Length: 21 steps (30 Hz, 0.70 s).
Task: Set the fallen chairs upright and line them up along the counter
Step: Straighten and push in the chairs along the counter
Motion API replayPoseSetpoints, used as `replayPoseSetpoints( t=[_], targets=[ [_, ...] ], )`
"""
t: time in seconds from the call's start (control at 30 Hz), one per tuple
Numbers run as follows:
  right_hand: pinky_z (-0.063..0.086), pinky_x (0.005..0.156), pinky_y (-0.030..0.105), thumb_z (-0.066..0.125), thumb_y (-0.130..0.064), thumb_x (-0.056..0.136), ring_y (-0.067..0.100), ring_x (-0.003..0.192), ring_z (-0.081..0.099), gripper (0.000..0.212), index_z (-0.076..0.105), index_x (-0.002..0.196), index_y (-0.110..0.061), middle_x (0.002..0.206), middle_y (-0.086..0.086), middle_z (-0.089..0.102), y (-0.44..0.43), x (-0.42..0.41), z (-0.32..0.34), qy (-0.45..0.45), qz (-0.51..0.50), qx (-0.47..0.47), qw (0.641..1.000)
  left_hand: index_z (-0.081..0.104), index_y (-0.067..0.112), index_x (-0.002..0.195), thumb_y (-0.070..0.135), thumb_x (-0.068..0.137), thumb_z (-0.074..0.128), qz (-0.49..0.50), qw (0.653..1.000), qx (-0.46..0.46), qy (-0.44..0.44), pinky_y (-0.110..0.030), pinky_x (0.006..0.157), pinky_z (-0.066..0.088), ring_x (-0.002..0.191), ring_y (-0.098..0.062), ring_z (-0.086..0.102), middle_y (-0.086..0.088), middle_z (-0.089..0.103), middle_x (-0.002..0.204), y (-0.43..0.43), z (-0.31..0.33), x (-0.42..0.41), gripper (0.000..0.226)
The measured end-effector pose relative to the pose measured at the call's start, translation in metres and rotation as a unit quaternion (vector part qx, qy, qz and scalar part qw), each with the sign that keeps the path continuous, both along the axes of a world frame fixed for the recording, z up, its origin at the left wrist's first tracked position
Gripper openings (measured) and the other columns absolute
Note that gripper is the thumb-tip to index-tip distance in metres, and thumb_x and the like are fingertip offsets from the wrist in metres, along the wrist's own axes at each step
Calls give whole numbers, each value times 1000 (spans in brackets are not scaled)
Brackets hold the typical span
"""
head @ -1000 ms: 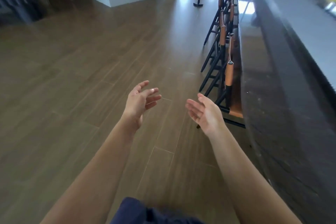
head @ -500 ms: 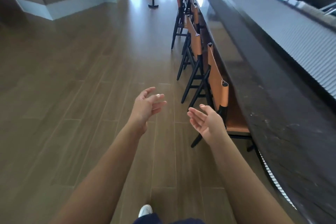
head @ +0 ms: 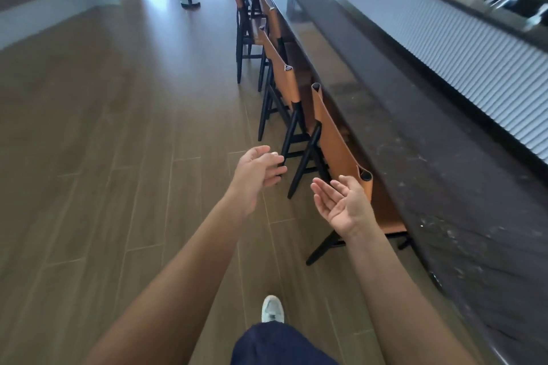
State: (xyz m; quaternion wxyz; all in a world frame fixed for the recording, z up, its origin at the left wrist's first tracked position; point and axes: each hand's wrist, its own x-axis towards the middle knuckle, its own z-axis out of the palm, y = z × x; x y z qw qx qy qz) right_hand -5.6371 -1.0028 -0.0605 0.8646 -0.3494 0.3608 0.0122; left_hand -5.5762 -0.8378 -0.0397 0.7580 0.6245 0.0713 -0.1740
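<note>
Both hands, left [head: 257, 170] and right [head: 344, 204], are spread and hold nothing. Risk: the right hand may knock the nearest chair [head: 335, 139] out of line along the bench [head: 444, 157].

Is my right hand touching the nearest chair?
Cannot tell. In the head view the open right hand overlaps the backrest corner of the nearest chair, so neither contact nor gap shows.

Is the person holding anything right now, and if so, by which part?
Nothing is held. The left hand and right hand are both open and empty, beside the nearest chair without gripping it.
</note>
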Motion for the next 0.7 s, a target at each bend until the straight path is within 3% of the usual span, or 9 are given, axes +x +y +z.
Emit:
replayPoseSetpoints(
  t=[0.13,0.37,0.47,0.6,0.7],
  targets=[
    [53,74,35,46,-27,100,28,98,69,51,33,145,-7,109,18,69,-18,54,0,6,-35,10,999,47,7,134,13,95,58,-37,999,17,9,-33,84,57,101,-23,70,-11,69,115,-24,2,61,42],
    [54,72,33,46,-30,99,29,98,69,60,25,150,-5,113,19,68,-40,119,-1,28,-59,18,998,49,10,131,19,98,55,-71,996,25,36,-37,93,54,104,-22,67,-9,68,116,-74,-5,145,35],
    [55,76,33,46,-31,100,29,100,68,60,26,149,-4,113,18,68,-43,140,-2,39,-61,26,997,54,14,120,25,98,56,-97,993,23,59,-39,95,54,106,-23,66,-10,66,119,-98,-12,174,25],
    [55,64,32,45,-36,99,26,95,70,60,32,146,0,113,18,68,-54,170,-21,80,-111,52,989,55,21,103,30,97,57,-146,985,44,78,-39,95,54,110,-23,63,-8,63,120,-128,-24,213,11],
    [56,59,30,46,-39,97,24,90,70,62,38,143,2,114,17,68,-61,192,-39,117,-160,62,978,55,20,105,28,97,58,-182,977,62,95,-39,95,54,111,-21,61,-7,61,123,-152,-39,249,12]
  ],
)
